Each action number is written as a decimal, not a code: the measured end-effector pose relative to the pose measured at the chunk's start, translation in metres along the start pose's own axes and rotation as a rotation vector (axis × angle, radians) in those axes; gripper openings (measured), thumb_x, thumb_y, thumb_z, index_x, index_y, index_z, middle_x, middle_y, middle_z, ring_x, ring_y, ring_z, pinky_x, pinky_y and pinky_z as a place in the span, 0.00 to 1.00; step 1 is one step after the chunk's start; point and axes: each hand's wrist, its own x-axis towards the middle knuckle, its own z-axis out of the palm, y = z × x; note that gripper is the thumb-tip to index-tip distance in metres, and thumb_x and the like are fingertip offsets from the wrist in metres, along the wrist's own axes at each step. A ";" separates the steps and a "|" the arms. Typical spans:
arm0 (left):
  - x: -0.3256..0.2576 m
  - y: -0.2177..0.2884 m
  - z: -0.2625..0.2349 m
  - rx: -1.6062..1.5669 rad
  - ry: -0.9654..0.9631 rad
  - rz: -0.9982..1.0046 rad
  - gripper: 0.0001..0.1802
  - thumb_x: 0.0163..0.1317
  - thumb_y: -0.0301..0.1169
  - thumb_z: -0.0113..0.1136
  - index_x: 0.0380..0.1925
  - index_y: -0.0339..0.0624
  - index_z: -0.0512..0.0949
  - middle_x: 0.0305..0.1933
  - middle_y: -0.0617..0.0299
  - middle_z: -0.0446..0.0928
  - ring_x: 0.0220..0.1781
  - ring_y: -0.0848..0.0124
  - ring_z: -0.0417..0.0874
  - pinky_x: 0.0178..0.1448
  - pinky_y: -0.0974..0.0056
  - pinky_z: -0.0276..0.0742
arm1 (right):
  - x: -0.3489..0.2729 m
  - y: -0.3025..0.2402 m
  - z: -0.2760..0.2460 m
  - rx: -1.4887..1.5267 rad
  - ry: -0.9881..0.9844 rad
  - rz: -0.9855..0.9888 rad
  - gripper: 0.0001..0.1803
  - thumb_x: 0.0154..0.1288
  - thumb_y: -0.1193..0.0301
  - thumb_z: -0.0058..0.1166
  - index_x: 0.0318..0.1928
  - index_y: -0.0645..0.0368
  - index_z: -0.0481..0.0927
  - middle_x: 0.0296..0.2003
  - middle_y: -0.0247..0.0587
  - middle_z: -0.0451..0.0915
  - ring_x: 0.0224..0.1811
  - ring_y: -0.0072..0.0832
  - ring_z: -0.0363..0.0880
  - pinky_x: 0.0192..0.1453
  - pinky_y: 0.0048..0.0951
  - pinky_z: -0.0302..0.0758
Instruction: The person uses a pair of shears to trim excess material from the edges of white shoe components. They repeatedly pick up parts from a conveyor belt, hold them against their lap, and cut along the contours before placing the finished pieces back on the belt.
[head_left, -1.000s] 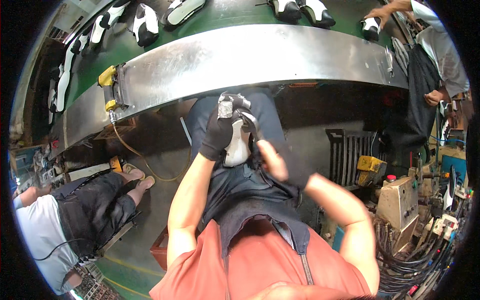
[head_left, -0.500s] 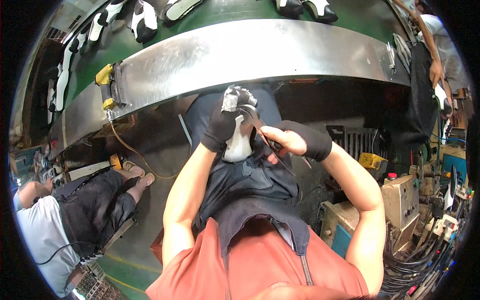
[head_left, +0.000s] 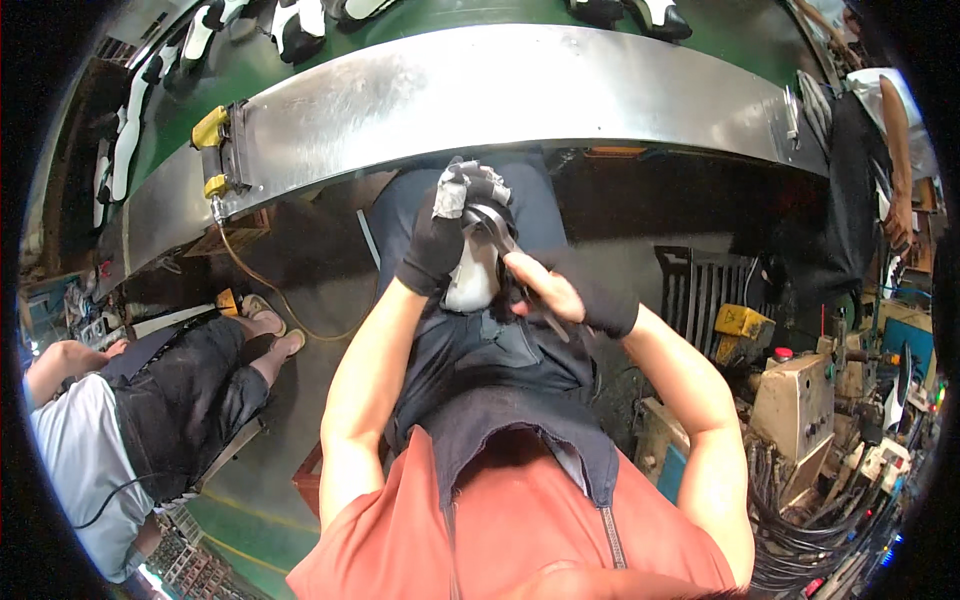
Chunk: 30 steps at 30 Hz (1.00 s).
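A shoe (head_left: 472, 287) with a white part and dark material lies on my lap, its white end toward me. My left hand (head_left: 438, 240), in a black fingerless glove with silvery tape on the fingers, is closed around its far end. In my right hand (head_left: 560, 290), also gloved in black, is a pair of metal pincers (head_left: 499, 230). The pincers' curved head meets the shoe's far end beside my left fingers. Their handles run back under my right palm toward my lap. My fingers hide what the jaws grip.
Ahead runs a curved metal ledge (head_left: 450, 90) before a green conveyor (head_left: 440, 15) carrying several black-and-white shoes. A yellow tool (head_left: 210, 128) with a hose hangs on the ledge. A control box (head_left: 795, 405) stands right. One seated person (head_left: 180, 410) is left, another person (head_left: 895, 170) far right.
My right hand has shifted left and slightly farther from me, bringing the pincers' head closer against the shoe's far end. My left hand keeps its hold. The far-right person's arm has moved lower.
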 end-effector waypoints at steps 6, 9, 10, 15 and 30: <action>-0.012 0.019 0.004 -0.038 0.023 0.001 0.29 0.68 0.46 0.36 0.34 0.34 0.81 0.41 0.54 0.81 0.52 0.62 0.76 0.63 0.58 0.62 | 0.023 0.059 0.076 -0.070 0.494 -0.628 0.17 0.72 0.66 0.40 0.29 0.63 0.76 0.19 0.41 0.73 0.23 0.26 0.71 0.28 0.32 0.67; -0.039 0.023 -0.002 -0.297 0.052 -0.174 0.25 0.68 0.43 0.42 0.53 0.35 0.72 0.56 0.53 0.73 0.55 0.63 0.75 0.65 0.60 0.64 | -0.011 0.060 0.076 -0.288 0.332 -0.600 0.11 0.69 0.69 0.41 0.40 0.62 0.75 0.28 0.49 0.75 0.29 0.36 0.74 0.34 0.37 0.69; -0.054 0.049 0.004 -0.260 0.212 -0.243 0.25 0.68 0.41 0.44 0.58 0.35 0.68 0.60 0.54 0.69 0.52 0.64 0.78 0.63 0.61 0.67 | -0.026 0.057 0.071 -0.399 0.186 -0.485 0.12 0.68 0.70 0.43 0.47 0.61 0.74 0.36 0.55 0.76 0.36 0.42 0.77 0.41 0.39 0.72; -0.148 -0.072 0.009 -0.424 0.084 -0.439 0.34 0.58 0.39 0.58 0.62 0.39 0.59 0.59 0.56 0.69 0.59 0.65 0.70 0.64 0.62 0.65 | -0.053 0.115 0.063 -0.034 -0.205 -0.330 0.22 0.65 0.71 0.48 0.59 0.58 0.68 0.55 0.52 0.72 0.59 0.43 0.70 0.64 0.36 0.64; -0.079 -0.013 0.009 0.924 0.142 -0.489 0.26 0.55 0.34 0.55 0.56 0.44 0.66 0.32 0.45 0.78 0.35 0.47 0.81 0.37 0.53 0.75 | 0.043 -0.017 -0.003 0.148 -0.128 0.116 0.32 0.71 0.45 0.30 0.30 0.59 0.75 0.18 0.33 0.74 0.18 0.22 0.71 0.22 0.22 0.63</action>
